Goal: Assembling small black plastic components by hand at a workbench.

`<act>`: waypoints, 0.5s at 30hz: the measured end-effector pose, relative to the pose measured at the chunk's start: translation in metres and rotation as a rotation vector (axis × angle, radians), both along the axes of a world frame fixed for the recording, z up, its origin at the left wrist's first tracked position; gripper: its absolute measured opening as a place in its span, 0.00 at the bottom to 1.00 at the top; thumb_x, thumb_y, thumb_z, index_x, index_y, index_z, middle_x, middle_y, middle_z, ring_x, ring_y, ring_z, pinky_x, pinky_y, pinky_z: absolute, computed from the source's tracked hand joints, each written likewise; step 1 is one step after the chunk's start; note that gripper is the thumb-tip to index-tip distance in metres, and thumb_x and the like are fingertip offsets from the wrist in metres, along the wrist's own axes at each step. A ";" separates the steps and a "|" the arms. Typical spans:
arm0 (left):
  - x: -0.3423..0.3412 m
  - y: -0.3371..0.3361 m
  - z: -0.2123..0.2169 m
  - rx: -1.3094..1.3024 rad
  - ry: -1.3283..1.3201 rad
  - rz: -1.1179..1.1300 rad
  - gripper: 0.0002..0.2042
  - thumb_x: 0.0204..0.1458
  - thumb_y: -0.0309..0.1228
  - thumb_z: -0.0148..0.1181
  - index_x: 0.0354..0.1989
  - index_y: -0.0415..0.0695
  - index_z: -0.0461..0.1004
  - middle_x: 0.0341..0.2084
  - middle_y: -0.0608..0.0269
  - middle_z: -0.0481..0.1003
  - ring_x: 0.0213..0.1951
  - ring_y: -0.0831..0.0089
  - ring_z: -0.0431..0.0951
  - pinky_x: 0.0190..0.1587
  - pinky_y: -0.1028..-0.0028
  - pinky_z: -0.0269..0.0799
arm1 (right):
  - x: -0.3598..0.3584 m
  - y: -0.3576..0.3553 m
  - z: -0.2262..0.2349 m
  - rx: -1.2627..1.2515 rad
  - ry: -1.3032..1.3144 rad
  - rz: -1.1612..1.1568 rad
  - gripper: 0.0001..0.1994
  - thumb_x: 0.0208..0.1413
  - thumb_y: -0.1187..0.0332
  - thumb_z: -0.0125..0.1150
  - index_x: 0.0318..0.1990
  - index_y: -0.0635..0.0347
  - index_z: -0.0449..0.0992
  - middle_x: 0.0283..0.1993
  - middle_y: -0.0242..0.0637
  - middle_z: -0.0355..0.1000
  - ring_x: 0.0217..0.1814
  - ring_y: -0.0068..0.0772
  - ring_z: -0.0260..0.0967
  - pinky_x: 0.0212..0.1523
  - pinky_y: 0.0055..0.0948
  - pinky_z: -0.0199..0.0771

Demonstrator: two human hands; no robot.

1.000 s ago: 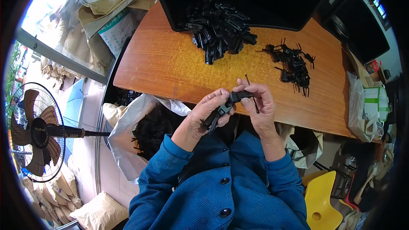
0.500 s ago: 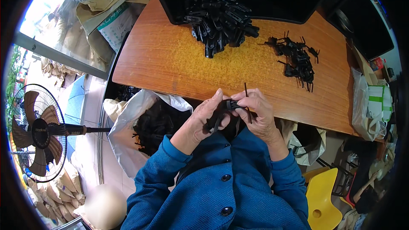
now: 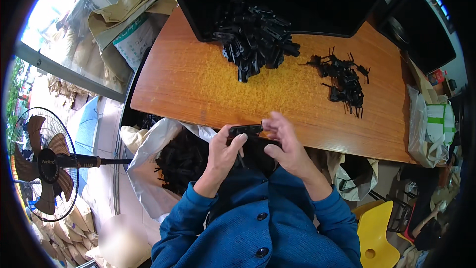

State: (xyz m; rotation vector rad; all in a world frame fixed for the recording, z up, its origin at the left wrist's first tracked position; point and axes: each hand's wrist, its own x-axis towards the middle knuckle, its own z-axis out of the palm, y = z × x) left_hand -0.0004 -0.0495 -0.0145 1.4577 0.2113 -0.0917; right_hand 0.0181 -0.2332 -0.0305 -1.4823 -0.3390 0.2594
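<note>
Mid frame, left hand pinches a small black plastic part w/ bent fingers, right hand half open beside it; looks like fitting step, next needs a steady push.

Your head camera looks steeply down, close over your hands, with the table beyond them.

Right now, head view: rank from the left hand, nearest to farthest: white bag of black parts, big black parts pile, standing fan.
From the left hand:
1. White bag of black parts, just to its left, below the table edge.
2. Big black parts pile, up at the table's far edge.
3. Standing fan, far left on the floor.
</note>
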 end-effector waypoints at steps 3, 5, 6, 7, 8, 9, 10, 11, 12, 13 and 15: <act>-0.007 0.004 -0.004 0.195 -0.115 -0.011 0.08 0.52 0.25 0.59 0.39 0.36 0.71 0.22 0.69 0.72 0.21 0.84 0.69 0.22 0.82 0.65 | 0.005 0.013 -0.004 -0.038 0.150 0.084 0.26 0.52 0.73 0.63 0.58 0.61 0.61 0.53 0.34 0.64 0.54 0.25 0.63 0.54 0.24 0.64; -0.009 0.005 -0.005 0.208 -0.113 0.005 0.08 0.52 0.25 0.59 0.39 0.36 0.71 0.21 0.68 0.72 0.21 0.83 0.70 0.22 0.82 0.65 | 0.007 0.022 -0.006 0.071 0.330 0.116 0.22 0.52 0.74 0.62 0.54 0.61 0.64 0.46 0.30 0.67 0.48 0.20 0.66 0.49 0.20 0.67; -0.009 0.009 -0.005 0.211 -0.066 0.012 0.08 0.52 0.24 0.59 0.38 0.36 0.72 0.21 0.68 0.72 0.21 0.83 0.70 0.22 0.82 0.65 | 0.007 0.027 -0.010 0.075 0.285 0.085 0.17 0.53 0.74 0.61 0.50 0.62 0.67 0.42 0.28 0.69 0.43 0.17 0.68 0.45 0.19 0.69; -0.010 0.013 -0.004 0.213 -0.018 0.018 0.08 0.52 0.24 0.59 0.38 0.36 0.72 0.21 0.68 0.72 0.21 0.83 0.70 0.22 0.82 0.65 | 0.007 0.033 -0.014 0.040 0.271 0.089 0.16 0.53 0.74 0.62 0.49 0.62 0.68 0.41 0.28 0.69 0.42 0.17 0.67 0.44 0.18 0.69; -0.011 0.017 -0.004 0.181 0.031 0.022 0.06 0.52 0.24 0.57 0.37 0.36 0.71 0.21 0.69 0.72 0.20 0.83 0.69 0.22 0.83 0.64 | 0.007 0.038 -0.017 0.003 0.258 0.092 0.15 0.53 0.74 0.62 0.48 0.62 0.69 0.40 0.28 0.69 0.41 0.16 0.67 0.43 0.18 0.69; -0.013 0.020 -0.007 0.139 0.032 0.049 0.06 0.52 0.24 0.57 0.37 0.36 0.71 0.21 0.69 0.71 0.20 0.83 0.69 0.22 0.83 0.64 | 0.007 0.045 -0.013 -0.031 0.229 0.070 0.12 0.53 0.73 0.62 0.45 0.62 0.70 0.36 0.27 0.69 0.37 0.15 0.66 0.39 0.17 0.69; -0.013 0.023 -0.011 0.097 0.034 0.075 0.05 0.53 0.24 0.56 0.36 0.36 0.71 0.21 0.69 0.71 0.19 0.84 0.69 0.22 0.83 0.64 | 0.007 0.050 -0.014 -0.089 0.185 0.057 0.11 0.53 0.73 0.62 0.44 0.63 0.70 0.35 0.27 0.69 0.36 0.15 0.65 0.37 0.17 0.68; -0.011 0.025 -0.007 0.089 0.042 0.082 0.04 0.53 0.24 0.55 0.35 0.36 0.70 0.20 0.69 0.71 0.19 0.84 0.68 0.23 0.83 0.64 | 0.008 0.055 -0.014 -0.148 0.141 0.043 0.11 0.53 0.72 0.62 0.42 0.63 0.71 0.33 0.27 0.69 0.34 0.14 0.64 0.35 0.17 0.67; -0.011 0.029 -0.006 0.105 0.057 0.074 0.04 0.53 0.24 0.55 0.35 0.36 0.70 0.20 0.69 0.71 0.20 0.84 0.68 0.23 0.84 0.64 | 0.008 0.059 -0.013 -0.072 0.135 0.018 0.10 0.53 0.72 0.62 0.41 0.64 0.71 0.31 0.27 0.68 0.32 0.15 0.64 0.34 0.17 0.67; -0.010 0.033 -0.006 0.122 0.073 0.066 0.04 0.53 0.24 0.55 0.35 0.36 0.70 0.21 0.69 0.70 0.20 0.84 0.69 0.23 0.84 0.64 | 0.011 0.058 -0.009 -0.074 0.138 0.009 0.10 0.53 0.72 0.62 0.41 0.64 0.71 0.31 0.27 0.68 0.32 0.15 0.64 0.34 0.17 0.67; -0.011 0.041 0.001 0.171 0.096 0.022 0.04 0.52 0.22 0.55 0.36 0.37 0.69 0.21 0.69 0.70 0.21 0.85 0.68 0.23 0.84 0.64 | 0.018 0.056 -0.001 -0.123 0.137 0.166 0.12 0.53 0.71 0.63 0.43 0.63 0.70 0.33 0.29 0.69 0.34 0.18 0.66 0.36 0.20 0.69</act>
